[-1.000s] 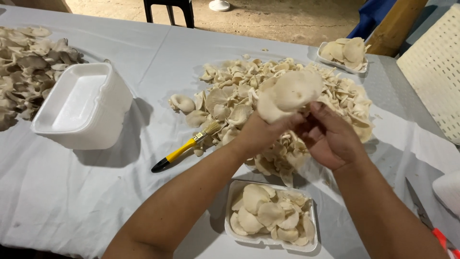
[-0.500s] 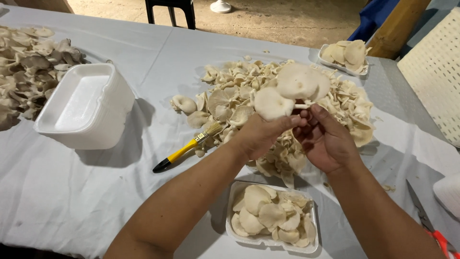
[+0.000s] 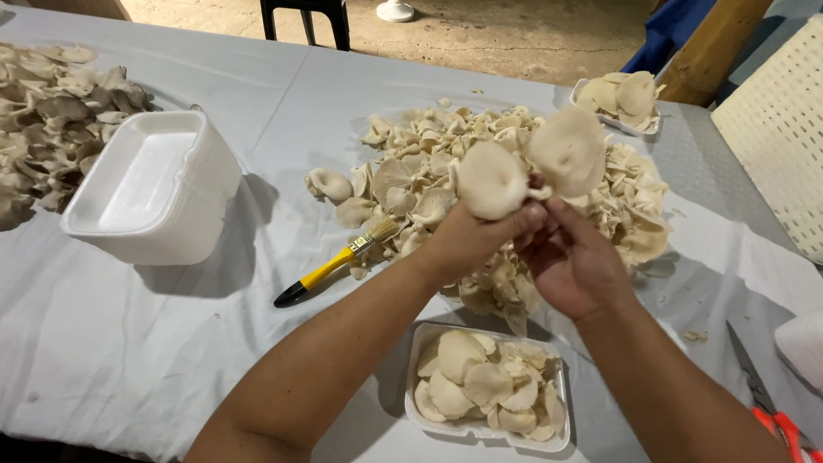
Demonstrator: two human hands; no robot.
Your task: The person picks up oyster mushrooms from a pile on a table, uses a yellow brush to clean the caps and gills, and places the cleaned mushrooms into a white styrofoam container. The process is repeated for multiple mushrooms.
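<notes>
Pale cream mushroom caps, two of them, now stand clearly apart above my hands; a second ago they read as one lump held between both, and half a second ago they had only begun to separate. I see the left hand pinching the stalk under the left cap, fingers closed around it, while the right hand grips the base of the right cap with thumb and fingertips shut on it. Both hands sit a little higher and nearer the far edge of the tabletop than before.

I cannot make out whether the two caps are fully parted or joined at the stalk, since the fingers cover that spot. The hands and forearms hide part of the mushroom pile in the middle of the tabletop. At the right edge, the scissors are cut off by the frame, as is the second heap at the left edge.

Both held caps are broad, smooth and round, shown from the top, tilted toward me. They hang over the pile's near side, above the filled tray by the near edge. A yellow-handled brush lies beside the pile, with the stack of foam trays to its left.
</notes>
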